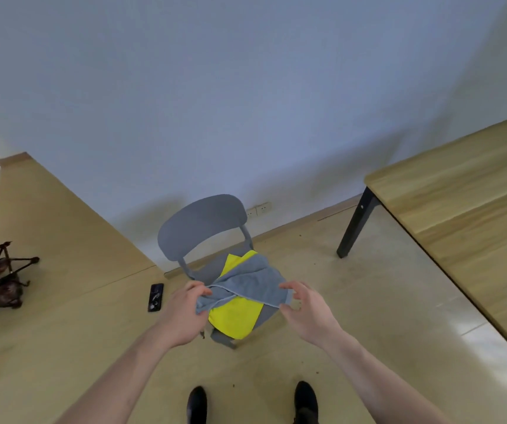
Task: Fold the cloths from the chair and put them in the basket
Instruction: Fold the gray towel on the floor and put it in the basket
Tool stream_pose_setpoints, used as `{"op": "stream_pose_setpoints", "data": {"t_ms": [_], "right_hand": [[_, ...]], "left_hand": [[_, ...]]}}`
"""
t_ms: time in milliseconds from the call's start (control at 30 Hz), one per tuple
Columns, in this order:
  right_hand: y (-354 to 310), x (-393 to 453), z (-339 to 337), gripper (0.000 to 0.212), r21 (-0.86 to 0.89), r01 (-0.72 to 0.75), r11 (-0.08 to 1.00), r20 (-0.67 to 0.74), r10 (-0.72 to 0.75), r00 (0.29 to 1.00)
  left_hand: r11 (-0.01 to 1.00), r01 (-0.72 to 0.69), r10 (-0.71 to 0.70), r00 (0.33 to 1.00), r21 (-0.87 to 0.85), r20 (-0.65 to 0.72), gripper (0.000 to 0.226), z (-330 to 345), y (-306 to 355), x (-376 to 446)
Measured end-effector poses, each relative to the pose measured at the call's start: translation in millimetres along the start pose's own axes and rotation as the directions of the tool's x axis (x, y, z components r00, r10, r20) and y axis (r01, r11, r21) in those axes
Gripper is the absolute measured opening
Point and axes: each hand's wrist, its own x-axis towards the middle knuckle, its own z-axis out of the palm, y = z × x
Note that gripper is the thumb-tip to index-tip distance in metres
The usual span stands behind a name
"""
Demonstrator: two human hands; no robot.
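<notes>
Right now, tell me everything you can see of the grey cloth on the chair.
The grey cloth looks like soft towelling with a thin stitched hem. It lies rumpled and partly doubled over on the seat of the grey chair, on top of a yellow cloth that shows beyond it at the back and front. The left hand grips its near left corner, bunching it. The right hand is at its right edge, fingers curled and spread; whether it has hold yet is unclear.
</notes>
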Motion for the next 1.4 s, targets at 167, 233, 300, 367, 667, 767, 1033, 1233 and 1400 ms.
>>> {"op": "stream_pose_setpoints", "data": {"t_ms": [167,233,300,367,667,767,1033,1233,1400], "right_hand": [[-8.1,7.0,51.6,0.042,0.065,-0.113,0.991,-0.136,0.121,0.983],[-10.2,8.4,80.9,0.044,0.079,-0.168,0.983,-0.171,0.179,0.969],[-12.4,8.8,108.5,0.045,0.075,-0.206,0.976,-0.200,0.217,0.955],[-15.3,7.7,130.1,0.046,0.100,-0.237,0.966,-0.238,0.255,0.937],[29.4,24.9,192.4,0.047,0.136,-0.297,0.945,-0.288,0.325,0.901],[76.2,49.2,212.6,0.046,0.128,-0.279,0.952,-0.321,0.305,0.896],[229.7,142.0,287.5,0.048,0.129,-0.141,0.982,-0.455,0.185,0.871],[302.3,207.1,325.3,0.049,0.075,-0.020,0.997,-0.533,0.057,0.844],[332.0,243.2,347.2,0.049,-0.043,0.047,0.998,-0.625,-0.064,0.778]], "left_hand": [[0.991,-0.126,0.120,0.988,0.052,0.093,0.040,-5.6,-54.4,46.5],[0.983,-0.172,0.160,0.974,0.067,0.158,0.041,-3.6,-81.8,64.4],[0.976,-0.203,0.183,0.961,0.077,0.209,0.042,0.6,-107.6,78.5],[0.968,-0.233,0.204,0.947,0.093,0.250,0.042,6.4,-128.2,90.6],[0.964,-0.253,0.221,0.934,0.083,0.279,0.044,74.7,-169.9,147.6],[0.948,-0.299,0.265,0.933,0.113,0.242,0.047,127.6,-176.6,179.7],[0.883,-0.431,0.434,0.900,0.187,0.022,0.051,282.4,-202.1,290.4],[0.831,-0.485,0.533,0.834,0.273,-0.142,0.039,356.0,-229.6,336.8],[0.769,-0.519,0.629,0.720,0.373,-0.293,0.029,382.0,-235.6,339.2]]}}
